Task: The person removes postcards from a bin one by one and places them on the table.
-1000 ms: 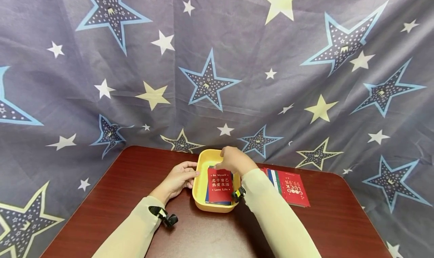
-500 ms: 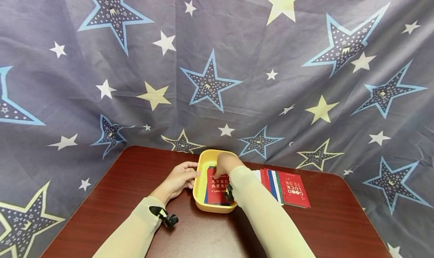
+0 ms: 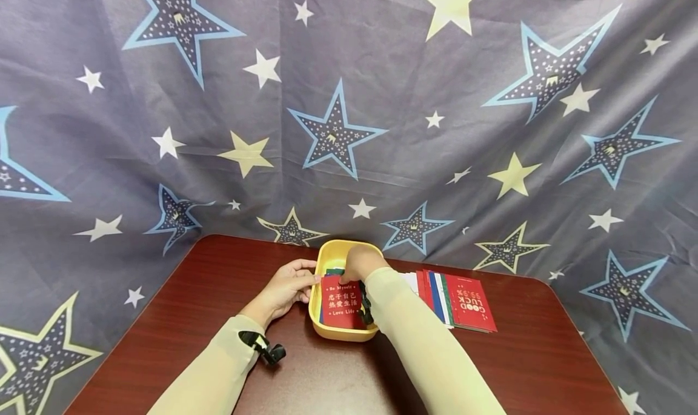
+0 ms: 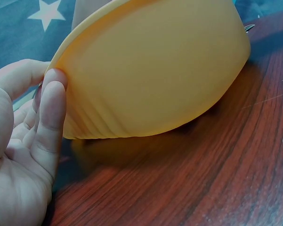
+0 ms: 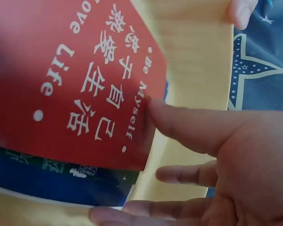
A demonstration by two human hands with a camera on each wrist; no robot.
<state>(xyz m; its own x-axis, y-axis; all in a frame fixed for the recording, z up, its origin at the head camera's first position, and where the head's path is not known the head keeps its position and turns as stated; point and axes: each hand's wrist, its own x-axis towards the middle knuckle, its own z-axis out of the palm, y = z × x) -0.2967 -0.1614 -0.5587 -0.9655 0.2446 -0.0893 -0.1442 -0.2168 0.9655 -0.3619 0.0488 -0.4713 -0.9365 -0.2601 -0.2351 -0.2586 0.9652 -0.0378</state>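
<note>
On the table stands a yellow plastic basket (image 3: 343, 335) with a stack of cards inside. A red card (image 3: 342, 303) with white lettering tops the stack; green and blue cards (image 5: 52, 186) show beneath it in the right wrist view. My left hand (image 3: 286, 288) pinches the basket's left rim between thumb and fingers, as the left wrist view also shows. Inside the basket, my right hand (image 3: 364, 262) grips the stack at its far end. Its thumb lies on the red card's edge, and other fingertips are at the blue card's edge. The right sleeve hides the basket's right side.
To the right of the basket lies a fanned row of cards (image 3: 463, 303), red, green, white and blue, partly behind the right sleeve. A star-printed cloth (image 3: 338, 130) hangs at the back edge of the red-brown table (image 3: 218, 294).
My right hand has reached deeper into the basket and moved left. The red card has slid left with it, toward the basket's left wall. My left hand keeps its place on the rim.
</note>
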